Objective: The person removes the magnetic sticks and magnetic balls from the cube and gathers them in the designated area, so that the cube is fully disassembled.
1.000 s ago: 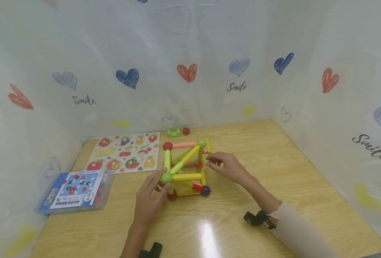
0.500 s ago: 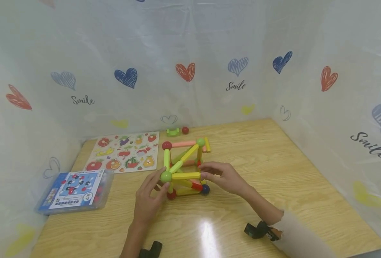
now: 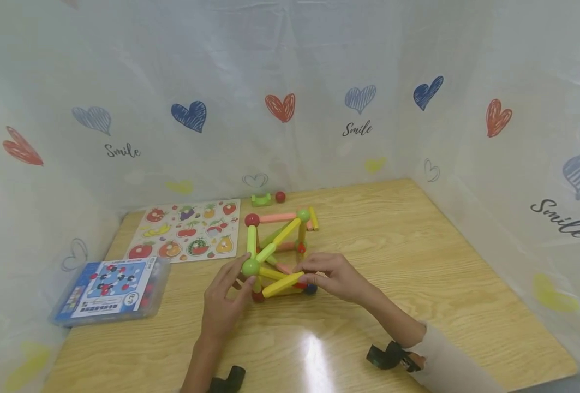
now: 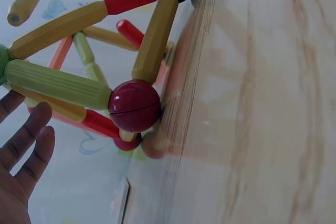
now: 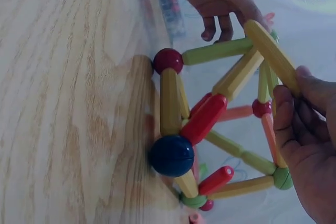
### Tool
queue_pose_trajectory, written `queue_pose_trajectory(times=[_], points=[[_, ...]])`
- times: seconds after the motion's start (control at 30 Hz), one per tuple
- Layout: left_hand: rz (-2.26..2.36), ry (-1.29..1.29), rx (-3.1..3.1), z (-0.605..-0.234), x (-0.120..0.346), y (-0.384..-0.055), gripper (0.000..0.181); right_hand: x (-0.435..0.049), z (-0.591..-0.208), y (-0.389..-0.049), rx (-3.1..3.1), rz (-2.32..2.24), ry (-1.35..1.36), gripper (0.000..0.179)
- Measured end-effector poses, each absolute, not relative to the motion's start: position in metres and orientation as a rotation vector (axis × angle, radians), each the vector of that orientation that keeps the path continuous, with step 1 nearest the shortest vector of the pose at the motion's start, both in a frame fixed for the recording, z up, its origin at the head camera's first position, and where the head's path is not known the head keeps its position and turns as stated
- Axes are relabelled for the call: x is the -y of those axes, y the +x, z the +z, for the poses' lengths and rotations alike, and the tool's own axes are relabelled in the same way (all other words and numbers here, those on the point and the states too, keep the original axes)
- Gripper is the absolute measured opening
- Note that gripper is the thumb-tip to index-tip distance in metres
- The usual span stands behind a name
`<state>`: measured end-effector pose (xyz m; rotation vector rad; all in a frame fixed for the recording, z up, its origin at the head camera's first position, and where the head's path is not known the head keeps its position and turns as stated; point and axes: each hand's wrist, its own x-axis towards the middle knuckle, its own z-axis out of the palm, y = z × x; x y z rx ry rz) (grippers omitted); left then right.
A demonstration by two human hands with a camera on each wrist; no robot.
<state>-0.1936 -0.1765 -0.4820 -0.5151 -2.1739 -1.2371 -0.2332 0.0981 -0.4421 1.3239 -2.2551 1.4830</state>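
A box-like frame of coloured rods and balls, a magnetic building set by its look, stands on the table (image 3: 417,262). At its upper near-left corner, my left hand (image 3: 222,303) pinches a green ball (image 3: 251,267) between thumb and forefinger. The left wrist view shows the other fingers spread loosely beside the green rod (image 4: 58,84). My right hand (image 3: 338,278) pinches a yellow rod (image 3: 282,284) by one end. Its other end points left and hangs free in front of the frame. Below it are the blue ball (image 5: 172,156) and a red-and-yellow diagonal (image 5: 202,121).
Behind the frame lie loose yellow and pink rods, including a yellow rod (image 3: 314,218). Farther back sit a green curved piece (image 3: 261,200) and a red ball (image 3: 280,197). At left are a fruit picture board (image 3: 186,229) and a clear plastic case (image 3: 110,289).
My right hand has come in from the right and taken hold of the front yellow rod. That rod's left end has come off the green ball and swung down and nearer. The left hand stays.
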Motion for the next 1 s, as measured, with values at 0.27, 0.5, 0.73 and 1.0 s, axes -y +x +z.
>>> queue_pose_trajectory(times=[0.27, 0.5, 0.73, 1.0], points=[[-1.207, -0.503, 2.195, -0.482, 0.177, -0.195, 0.052, -0.105, -0.420, -0.217, 2.360, 1.554, 1.155, 0.018], [-1.215, -0.512, 2.202, -0.483, 0.178, -0.195, 0.052, -0.123, -0.419, -0.221, 2.368, 1.648, 1.033, 0.020], [-1.214, -0.515, 2.206, -0.484, 0.179, -0.196, 0.052, -0.149, -0.437, -0.237, 2.438, 1.568, 0.874, 0.019], [-1.247, -0.516, 2.197, -0.484, 0.178, -0.195, 0.051, -0.175, -0.456, -0.262, 2.500, 1.259, 0.792, 0.020]])
